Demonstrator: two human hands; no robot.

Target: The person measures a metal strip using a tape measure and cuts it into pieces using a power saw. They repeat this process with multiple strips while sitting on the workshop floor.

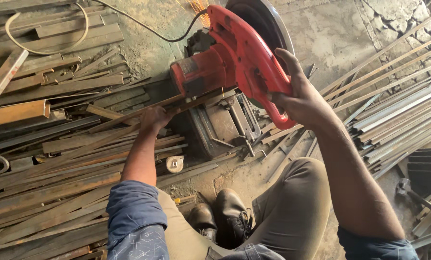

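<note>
A red chop saw (234,53) stands on the ground in front of me, its dark blade guard raised at the top. My right hand (299,94) grips the saw's red handle. My left hand (153,118) holds a long rusty metal bar (128,115) that runs under the saw onto its grey base and vise (225,123). A few orange sparks show at the top near the blade. I am crouched, with my black shoes (222,216) below the saw.
Piles of rusty flat bars and angle iron (46,144) cover the ground on the left. Cleaner grey metal strips (398,115) lie on the right. A tape measure (175,163) sits near my knee. A hammer (408,190) lies at right. The saw's black cord (143,26) trails off upper left.
</note>
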